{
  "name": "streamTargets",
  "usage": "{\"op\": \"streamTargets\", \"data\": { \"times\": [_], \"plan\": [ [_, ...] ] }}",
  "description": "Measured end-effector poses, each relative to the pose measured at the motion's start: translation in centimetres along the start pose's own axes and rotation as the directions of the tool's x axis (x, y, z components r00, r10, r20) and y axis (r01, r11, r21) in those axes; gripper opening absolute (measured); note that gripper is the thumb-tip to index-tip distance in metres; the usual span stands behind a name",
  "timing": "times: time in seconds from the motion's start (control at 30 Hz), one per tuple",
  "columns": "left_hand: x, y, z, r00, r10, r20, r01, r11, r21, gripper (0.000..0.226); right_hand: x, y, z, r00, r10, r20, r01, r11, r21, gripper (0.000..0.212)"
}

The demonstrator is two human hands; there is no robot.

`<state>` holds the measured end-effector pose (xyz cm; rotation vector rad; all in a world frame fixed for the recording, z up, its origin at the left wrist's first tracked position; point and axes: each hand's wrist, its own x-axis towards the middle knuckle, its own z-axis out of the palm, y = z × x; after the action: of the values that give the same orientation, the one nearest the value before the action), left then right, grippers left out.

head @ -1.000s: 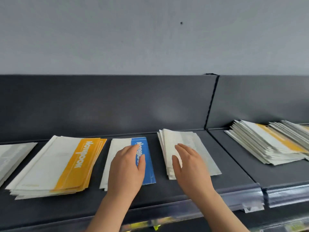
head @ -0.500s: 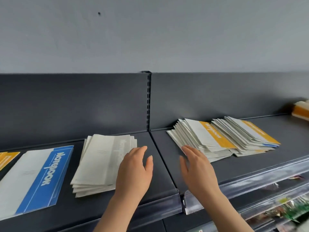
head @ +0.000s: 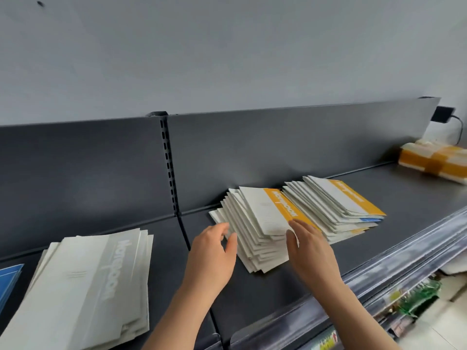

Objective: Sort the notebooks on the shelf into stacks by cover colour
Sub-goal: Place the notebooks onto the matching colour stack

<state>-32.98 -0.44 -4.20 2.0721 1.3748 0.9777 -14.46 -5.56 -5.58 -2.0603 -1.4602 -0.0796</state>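
**Inspector:** Surroundings first.

**Assistant:** A dark matte metal shelf with a perforated upright dividing its back panel. At the far right lies a wrapped bundle, orange-banded, blurred. At the far left edge sits a blue cover, mostly cut off. Left of centre is a stack of pale grey notebooks, slightly fanned, with faint lettering on the top cover.

**Inspector:** And the unsorted material?

**Assistant:** Two slumped, fanned stacks right of the upright. The nearer fanned stack has an orange-striped notebook on top; the right-hand fanned stack overlaps it, also topped in orange, with a blue edge showing low in the pile. Covers look like thin, smooth card (white with a coloured band).

**Inspector:** Hands?

**Assistant:** The left hand is at the near-left edge of the nearer fanned stack, fingers loosely curled and spread, thumb close to the paper edges; it grips nothing that I can see. The right hand lies over the stack's near-right corner, fingers extended, their tips at the top notebook's near edge. Whether it has hold of that cover, I cannot tell.

**Inspector:** Obstructions?

**Assistant:** The right hand hides the stack's near-right corner.
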Motion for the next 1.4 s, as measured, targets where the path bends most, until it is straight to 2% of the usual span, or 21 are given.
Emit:
{"op": "streamTargets", "data": {
  "times": [0.13, 0.2, 0.27, 0.33, 0.43, 0.5, 0.57, 0.67, 0.73, 0.9, 1.0, 1.07, 1.13, 1.2, 1.4],
  "plan": [
    [1.6, 1.2, 2.1, 0.995, -0.068, 0.079, 0.072, 0.996, -0.057, 0.036, 2.8, 2.6, 0.4, 0.999, -0.041, 0.023, 0.041, 0.999, -0.016, 0.027],
    [2.5, 2.0, 3.0, 0.986, -0.131, 0.107, 0.142, 0.984, -0.104, 0.025, 3.9, 3.8, 0.7, 0.990, -0.105, 0.094, 0.108, 0.994, -0.029, 0.026],
    [3.3, 2.5, 3.8, 0.977, -0.194, 0.085, 0.204, 0.971, -0.126, 0.011, 4.5, 4.7, 1.0, 0.976, -0.180, 0.125, 0.181, 0.984, 0.005, 0.023],
    [3.9, 2.7, 4.5, 0.970, -0.239, 0.041, 0.243, 0.960, -0.140, 0.021, 4.6, 5.3, 1.2, 0.956, -0.278, 0.097, 0.272, 0.960, 0.074, 0.021],
    [4.4, 2.7, 5.1, 0.944, -0.331, -0.007, 0.324, 0.927, -0.190, 0.028, 4.3, 5.6, 1.7, 0.906, -0.404, 0.126, 0.380, 0.908, 0.177, 0.031],
    [4.3, 2.5, 5.4, 0.920, -0.391, -0.023, 0.375, 0.896, -0.239, 0.013, 4.4, 5.7, 1.8, 0.881, -0.456, 0.122, 0.424, 0.878, 0.221, 0.033],
    [4.0, 2.3, 5.7, 0.900, -0.433, -0.039, 0.407, 0.871, -0.276, 0.008, 4.6, 6.0, 1.8, 0.886, -0.457, 0.082, 0.426, 0.871, 0.246, 0.032],
    [3.7, 2.2, 5.4, 0.875, -0.481, -0.059, 0.435, 0.833, -0.343, 0.011, 5.1, 6.9, 1.8, 0.941, -0.336, -0.031, 0.336, 0.924, 0.184, 0.020],
    [3.5, 2.4, 5.2, 0.862, -0.504, -0.058, 0.447, 0.810, -0.380, 0.012, 5.2, 7.2, 1.7, 0.961, -0.276, -0.012, 0.275, 0.950, 0.151, 0.022],
    [3.2, 2.8, 5.2, 0.858, -0.510, -0.065, 0.450, 0.806, -0.384, 0.021, 4.6, 6.5, 1.7, 0.914, -0.405, 0.039, 0.386, 0.892, 0.234, 0.029],
    [2.9, 2.6, 5.0, 0.851, -0.523, -0.051, 0.466, 0.796, -0.388, 0.023, 4.6, 6.4, 1.1, 0.912, -0.397, 0.104, 0.349, 0.884, 0.311, 0.034],
    [2.7, 2.6, 5.0, 0.848, -0.528, -0.047, 0.468, 0.787, -0.402, 0.022, 4.4, 6.6, 1.1, 0.933, -0.353, 0.072, 0.312, 0.891, 0.329, 0.034],
    [2.4, 2.7, 4.9, 0.852, -0.520, -0.057, 0.457, 0.793, -0.404, 0.022, 4.5, 6.9, 1.4, 0.957, -0.289, -0.003, 0.279, 0.920, 0.274, 0.028],
    [2.2, 2.9, 4.9, 0.857, -0.512, -0.062, 0.446, 0.796, -0.408, 0.024, 4.8, 7.1, 1.8, 0.961, -0.275, 0.014, 0.265, 0.937, 0.226, 0.019],
    [1.9, 3.2, 5.2, 0.863, -0.504, -0.025, 0.454, 0.797, -0.397, 0.028, 4.7, 7.0, 2.0, 0.925, -0.379, 0.013, 0.370, 0.908, 0.197, 0.033]
  ]
}}
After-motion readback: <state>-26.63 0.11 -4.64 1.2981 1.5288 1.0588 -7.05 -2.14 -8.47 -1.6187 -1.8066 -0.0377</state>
